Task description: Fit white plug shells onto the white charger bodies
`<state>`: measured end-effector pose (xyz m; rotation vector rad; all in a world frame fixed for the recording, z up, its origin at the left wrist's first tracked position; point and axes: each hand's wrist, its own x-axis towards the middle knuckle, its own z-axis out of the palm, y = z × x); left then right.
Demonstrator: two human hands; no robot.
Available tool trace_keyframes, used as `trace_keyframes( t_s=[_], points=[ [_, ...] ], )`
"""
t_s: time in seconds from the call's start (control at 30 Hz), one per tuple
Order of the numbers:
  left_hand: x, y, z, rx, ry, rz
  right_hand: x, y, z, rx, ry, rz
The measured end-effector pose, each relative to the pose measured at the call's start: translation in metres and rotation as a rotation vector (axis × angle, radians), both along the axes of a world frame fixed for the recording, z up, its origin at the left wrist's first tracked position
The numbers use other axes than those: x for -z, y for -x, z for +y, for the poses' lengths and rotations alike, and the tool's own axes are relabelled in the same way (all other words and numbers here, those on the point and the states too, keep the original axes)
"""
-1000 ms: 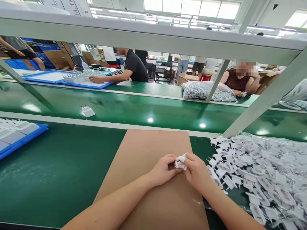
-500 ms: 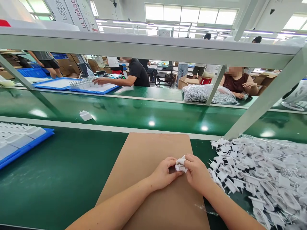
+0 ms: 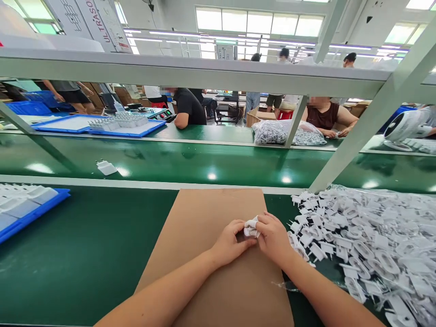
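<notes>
Pinching a white part [image 3: 251,229] between left hand [image 3: 229,244] and right hand [image 3: 275,238], risking a drop by loosening grip.

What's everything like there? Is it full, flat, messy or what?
Left hand: fingers curled at the white thing
Right hand: pinching the white thing
White thing: held between both hands
Cardboard: flat
Blue tray: holding white blocks
White plug pieces: jumbled
Bag: bulging
Fan: upright; can't tell if it's on

Small white piece [image 3: 251,228], rounded edge, partly hidden, held over cardboard [image 3: 218,206]
</notes>
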<state>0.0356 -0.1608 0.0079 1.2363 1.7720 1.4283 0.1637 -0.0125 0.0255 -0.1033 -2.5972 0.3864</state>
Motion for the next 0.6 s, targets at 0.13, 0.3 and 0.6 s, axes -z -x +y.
trace_keyframes(
  t_s=[0.13, 0.3, 0.6],
  points=[
    [0.003, -0.002, 0.005, -0.034, -0.040, -0.015, 0.004, 0.002, 0.005, 0.064, 0.195, -0.012],
    [-0.014, 0.022, 0.022, -0.158, -0.031, -0.583, -0.001, -0.003, 0.009, 0.145, 0.435, 0.094],
    [-0.035, 0.037, 0.025, -0.138, -0.047, -0.804, -0.010, -0.004, -0.011, -0.074, 0.054, 0.025]
  ],
)
